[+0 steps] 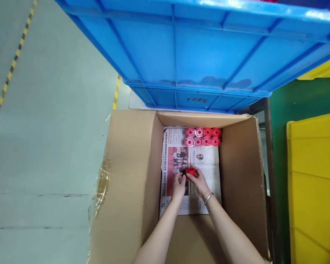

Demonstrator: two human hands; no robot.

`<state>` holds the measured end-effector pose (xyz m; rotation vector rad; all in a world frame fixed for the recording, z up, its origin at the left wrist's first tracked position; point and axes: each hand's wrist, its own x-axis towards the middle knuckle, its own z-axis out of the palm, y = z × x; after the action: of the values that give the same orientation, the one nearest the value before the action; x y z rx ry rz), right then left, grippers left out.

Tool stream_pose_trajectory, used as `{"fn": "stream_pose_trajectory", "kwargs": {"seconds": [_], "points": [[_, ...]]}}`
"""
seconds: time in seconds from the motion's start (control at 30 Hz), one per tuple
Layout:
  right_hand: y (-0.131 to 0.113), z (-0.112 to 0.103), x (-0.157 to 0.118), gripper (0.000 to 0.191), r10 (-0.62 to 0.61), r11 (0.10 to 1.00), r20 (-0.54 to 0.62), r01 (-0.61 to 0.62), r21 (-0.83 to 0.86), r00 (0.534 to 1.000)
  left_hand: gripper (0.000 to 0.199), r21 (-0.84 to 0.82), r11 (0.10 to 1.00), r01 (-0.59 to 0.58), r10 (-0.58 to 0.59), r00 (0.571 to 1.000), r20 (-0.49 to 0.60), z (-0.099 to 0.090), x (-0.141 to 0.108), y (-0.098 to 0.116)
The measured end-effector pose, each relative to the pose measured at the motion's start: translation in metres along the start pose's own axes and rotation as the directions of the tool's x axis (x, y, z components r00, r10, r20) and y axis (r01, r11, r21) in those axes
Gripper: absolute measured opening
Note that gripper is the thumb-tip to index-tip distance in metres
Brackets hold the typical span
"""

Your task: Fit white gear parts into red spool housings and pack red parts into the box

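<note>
Step in hand: two-handed handling of one red cylindrical piece (190, 173) inside a cardboard box (240, 165), over the newspaper (213, 176) on its bottom. The piece sits about midway between the box's left and right walls, nearer the viewer than the block of eight round red pieces (206, 141), which stand in two rows of four at the far right corner.

Right hand (200, 183): grip closed on the red piece, thumb on the near side, fingers round the right. Left hand (178, 185): fingertips at a black part (183, 171) at the piece's left; cannot tell whether this grip pinches it or only steadies it.

Next move (judged): calls for the two hands to act together, right keeping its hold while the left works close beside it.

Hard to make out: whether black part and red piece are joined; the piece's underside, behind the fingers, so contact with the newspaper is uncertain. Block pieces look paler leftward, possibly glare. Forearms are cut off at the lower edge; contents of the blue crate (200, 47) beyond the box mostly out of view.
</note>
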<state>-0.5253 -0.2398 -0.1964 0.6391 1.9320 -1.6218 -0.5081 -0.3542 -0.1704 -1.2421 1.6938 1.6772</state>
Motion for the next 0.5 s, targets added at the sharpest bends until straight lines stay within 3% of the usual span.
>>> {"fn": "stream_pose_trajectory", "kwargs": {"seconds": [0.1,0.27,0.4,0.5], "points": [[0.003,-0.010,-0.001,0.036,-0.065,0.947,-0.061,0.042,-0.317,0.996,0.028,0.032,0.998,0.052,-0.053,0.998,0.022,0.002,0.002,-0.004],[-0.001,-0.011,-0.013,0.032,-0.132,0.686,-0.063,0.045,-0.726,0.989,0.026,0.048,0.993,0.109,-0.112,0.992,0.062,0.004,0.000,-0.004],[-0.032,-0.009,-0.008,0.049,-0.258,0.465,-0.021,0.105,-0.879,0.966,0.027,0.012,0.990,0.138,-0.139,0.988,0.064,0.003,0.002,0.002],[-0.069,-0.008,0.019,0.058,-0.401,0.328,0.019,0.164,-0.930,0.916,0.030,-0.029,0.990,0.140,-0.138,0.989,0.043,0.002,0.003,0.008]]}}
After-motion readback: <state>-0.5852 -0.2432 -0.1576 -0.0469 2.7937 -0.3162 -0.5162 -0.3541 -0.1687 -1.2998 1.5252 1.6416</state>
